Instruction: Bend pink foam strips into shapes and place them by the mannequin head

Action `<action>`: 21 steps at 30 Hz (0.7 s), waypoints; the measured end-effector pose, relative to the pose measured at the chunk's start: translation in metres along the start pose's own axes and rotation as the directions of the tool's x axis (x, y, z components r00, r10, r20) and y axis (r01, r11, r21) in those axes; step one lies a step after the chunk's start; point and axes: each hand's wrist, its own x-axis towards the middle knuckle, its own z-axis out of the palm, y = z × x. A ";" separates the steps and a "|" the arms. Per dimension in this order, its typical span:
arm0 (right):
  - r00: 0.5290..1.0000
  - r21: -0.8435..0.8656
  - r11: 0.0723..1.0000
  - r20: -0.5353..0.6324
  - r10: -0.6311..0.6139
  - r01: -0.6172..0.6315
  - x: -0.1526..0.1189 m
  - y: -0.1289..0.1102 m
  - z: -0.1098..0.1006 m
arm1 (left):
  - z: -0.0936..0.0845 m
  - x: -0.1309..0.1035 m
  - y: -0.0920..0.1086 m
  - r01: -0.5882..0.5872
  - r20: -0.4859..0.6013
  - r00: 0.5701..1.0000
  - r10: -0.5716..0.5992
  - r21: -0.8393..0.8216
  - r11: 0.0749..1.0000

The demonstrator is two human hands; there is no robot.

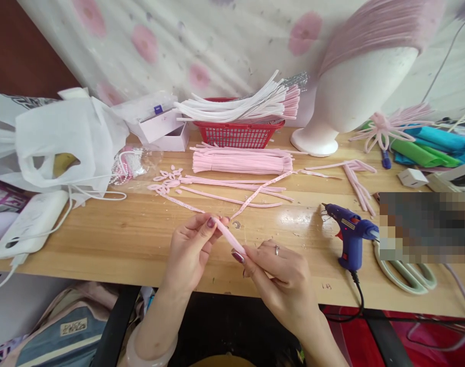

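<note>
Between my two hands a short pale pink strip (230, 235) is stretched at a slant over the table's front part. My left hand (192, 250) pinches its upper left end, and my right hand (276, 270) pinches the lower right end between thumb and fingers. Just beyond my left fingertips a printed pink measuring tape (255, 196) runs across the wood. Pink pipe cleaners (236, 199) lie behind it, with small pink looped petals (167, 179) at their left. Farther back is a thick pink pipe cleaner bundle (242, 161).
A blue glue gun (350, 232) and pale-handled scissors (408, 275) lie at the right. A red basket (236, 136) of white stems and a white mannequin head (354, 97) stand behind. White bags (64, 137) and a white power strip (31, 224) occupy the left.
</note>
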 end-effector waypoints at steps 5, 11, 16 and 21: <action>1.000 -0.035 0.999 0.000 -0.020 0.020 0.005 -0.002 -0.002 | 0.000 -0.008 -0.003 0.018 0.068 0.997 -0.027 0.132 0.991; 0.999 -0.162 0.986 0.012 -0.045 0.046 0.003 0.006 0.000 | 0.000 -0.012 -0.005 -0.034 0.043 0.999 0.023 0.289 0.957; 0.997 -0.197 0.977 0.006 -0.078 0.078 0.001 0.008 0.000 | 0.008 -0.015 -0.003 -0.076 0.077 0.996 0.053 0.333 0.940; 0.994 -0.154 0.983 -0.015 -0.104 0.100 0.000 0.008 -0.001 | 0.012 -0.020 -0.005 -0.094 0.119 0.991 0.054 0.356 0.930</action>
